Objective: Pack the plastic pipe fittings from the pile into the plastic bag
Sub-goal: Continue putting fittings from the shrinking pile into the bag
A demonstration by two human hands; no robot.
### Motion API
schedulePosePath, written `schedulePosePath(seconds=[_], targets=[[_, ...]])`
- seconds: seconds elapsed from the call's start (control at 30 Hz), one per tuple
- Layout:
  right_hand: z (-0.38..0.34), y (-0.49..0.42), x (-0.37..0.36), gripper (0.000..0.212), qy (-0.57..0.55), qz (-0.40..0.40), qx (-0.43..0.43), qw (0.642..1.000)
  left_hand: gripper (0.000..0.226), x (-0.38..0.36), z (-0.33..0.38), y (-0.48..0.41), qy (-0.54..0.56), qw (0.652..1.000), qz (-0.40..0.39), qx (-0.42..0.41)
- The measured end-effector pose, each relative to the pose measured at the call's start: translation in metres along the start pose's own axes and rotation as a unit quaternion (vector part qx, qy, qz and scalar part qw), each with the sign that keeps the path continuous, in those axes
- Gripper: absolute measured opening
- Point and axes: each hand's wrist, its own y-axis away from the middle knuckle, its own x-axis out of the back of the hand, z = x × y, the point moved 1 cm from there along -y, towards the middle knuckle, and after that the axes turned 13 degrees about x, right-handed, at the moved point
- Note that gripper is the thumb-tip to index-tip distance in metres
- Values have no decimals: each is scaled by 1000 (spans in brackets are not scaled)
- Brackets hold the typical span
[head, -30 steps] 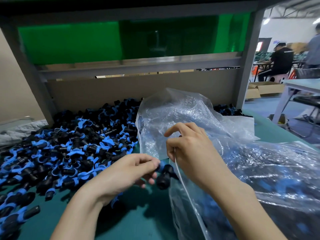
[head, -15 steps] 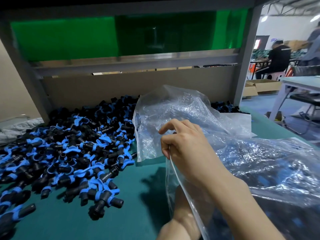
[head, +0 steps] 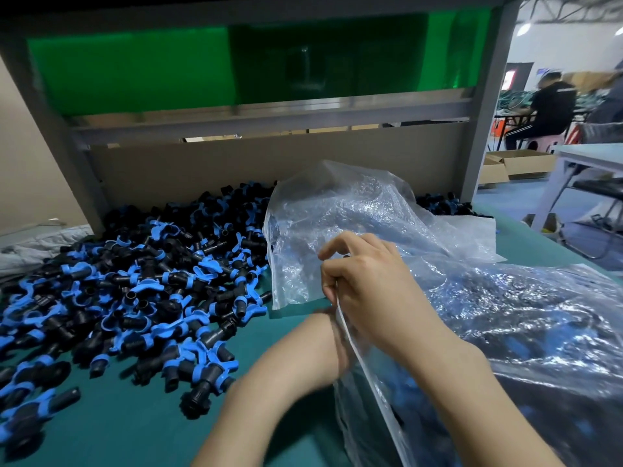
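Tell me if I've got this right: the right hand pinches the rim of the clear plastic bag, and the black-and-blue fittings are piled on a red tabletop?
Not quite. The head view shows the tabletop is teal green, not red. The rest holds: the right hand pinches the clear plastic bag rim, the black-and-blue fittings piled left.

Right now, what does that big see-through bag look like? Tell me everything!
The plastic bag is clear, thin and very crinkly, with shiny wrinkles. It lies on its side on the green table, right of the pile of fittings, with its mouth toward the person. Dark and blue shapes show through its lower part, so fittings are already inside. The right hand pinches the mouth's edge and holds it up. The left hand is hidden inside the opening; only its forearm shows.
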Motion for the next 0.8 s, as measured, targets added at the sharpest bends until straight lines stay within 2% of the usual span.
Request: schedulePosePath(seconds=[0.1,0.2,0.27,0.33,0.53,0.67,0.8], targets=[[1,1,0,33,3,-2,0,1000,18,12,-38,-3,87,991,22,99],[0,1,1,34,6,-7,-3,1000,8,23,-93,-8,49,969,132,203],[0,1,0,35,4,-8,-4,1000,18,26,-116,-7,15,943,200,265],[0,1,0,35,3,-12,-7,1000,31,24,-130,-6,-1,923,235,306],[0,2,-1,35,11,-25,-19,999,45,3,-126,-11,-54,890,314,325],[1,2,-1,35,6,-25,-26,999,37,-4,-124,-11,-80,879,343,322],[1,2,-1,35,3,-32,-38,999,29,8,-115,-6,-25,862,403,307]])
